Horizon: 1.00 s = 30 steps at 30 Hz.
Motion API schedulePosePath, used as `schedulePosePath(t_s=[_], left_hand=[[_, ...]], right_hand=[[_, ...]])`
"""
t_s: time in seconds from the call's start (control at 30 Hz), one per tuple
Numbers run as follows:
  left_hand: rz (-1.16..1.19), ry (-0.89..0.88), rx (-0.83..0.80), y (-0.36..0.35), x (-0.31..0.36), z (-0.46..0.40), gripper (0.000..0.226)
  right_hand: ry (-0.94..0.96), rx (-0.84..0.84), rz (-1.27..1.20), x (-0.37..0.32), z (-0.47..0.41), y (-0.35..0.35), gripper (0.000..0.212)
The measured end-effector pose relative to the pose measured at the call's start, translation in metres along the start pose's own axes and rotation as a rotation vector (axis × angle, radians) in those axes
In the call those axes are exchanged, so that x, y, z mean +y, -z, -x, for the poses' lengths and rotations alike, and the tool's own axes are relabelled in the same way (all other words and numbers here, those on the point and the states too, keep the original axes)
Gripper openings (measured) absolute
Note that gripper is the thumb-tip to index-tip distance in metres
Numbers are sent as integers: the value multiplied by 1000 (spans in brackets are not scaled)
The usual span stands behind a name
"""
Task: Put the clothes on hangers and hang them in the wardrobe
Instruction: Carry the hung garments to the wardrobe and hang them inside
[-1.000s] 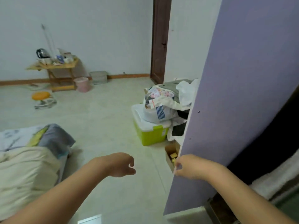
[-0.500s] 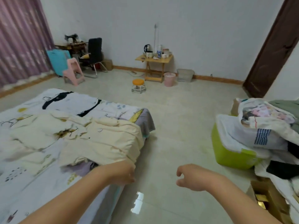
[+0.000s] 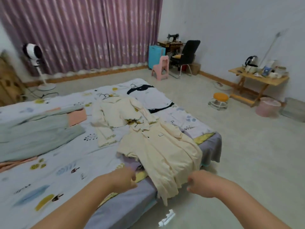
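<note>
A long cream dress point(image 3: 158, 151) lies on the bed point(image 3: 54, 171), its hem hanging over the near corner, a hanger point(image 3: 134, 123) at its collar. Behind it lies a cream jacket point(image 3: 112, 116) with another hanger point(image 3: 108, 96) at its neck. Farther back rests a white top with black trim point(image 3: 152, 98), also on a hanger point(image 3: 134, 85). My left hand point(image 3: 123, 180) hovers over the bed edge, fingers loosely curled, holding nothing. My right hand point(image 3: 200, 184) hangs just right of the dress hem, loosely curled and empty. The wardrobe is out of view.
A grey-green quilt point(image 3: 34, 131) lies on the bed's left. A fan point(image 3: 35, 63) stands by the purple curtain. A pink chair point(image 3: 160, 67), black chair point(image 3: 186, 57), orange stool point(image 3: 220, 100), wooden table point(image 3: 259, 78) and pink bin point(image 3: 267, 106) stand on the floor.
My view has swung left from the wardrobe door, past the pile of clothes on the green box, to the bed. My right hand has left the door edge; both hands hang near the dress.
</note>
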<state>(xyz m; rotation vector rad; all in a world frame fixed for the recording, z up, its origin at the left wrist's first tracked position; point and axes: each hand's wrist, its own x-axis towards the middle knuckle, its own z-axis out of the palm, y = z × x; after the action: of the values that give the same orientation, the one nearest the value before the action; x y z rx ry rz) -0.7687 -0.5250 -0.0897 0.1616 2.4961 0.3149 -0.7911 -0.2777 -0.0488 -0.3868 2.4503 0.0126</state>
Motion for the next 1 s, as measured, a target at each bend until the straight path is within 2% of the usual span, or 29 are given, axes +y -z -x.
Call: schedulePosePath(t_s=[0.03, 0.1, 0.17, 0.37, 0.57, 1.0], left_hand=[[31, 36, -1, 0, -9, 1, 24], [100, 112, -3, 0, -32, 3, 37], [170, 184, 2, 2, -58, 7, 42], [323, 384, 67, 13, -154, 20, 39], [402, 506, 77, 31, -255, 32, 37], [644, 868, 307, 26, -420, 38, 29]], right_hand=[[23, -9, 20, -7, -11, 8, 18], [73, -6, 42, -23, -32, 23, 31], [126, -6, 62, -43, -57, 35, 39], [286, -27, 184, -128, -126, 69, 41], [379, -64, 233, -230, -199, 91, 38], [658, -119, 389, -428, -335, 109, 37]])
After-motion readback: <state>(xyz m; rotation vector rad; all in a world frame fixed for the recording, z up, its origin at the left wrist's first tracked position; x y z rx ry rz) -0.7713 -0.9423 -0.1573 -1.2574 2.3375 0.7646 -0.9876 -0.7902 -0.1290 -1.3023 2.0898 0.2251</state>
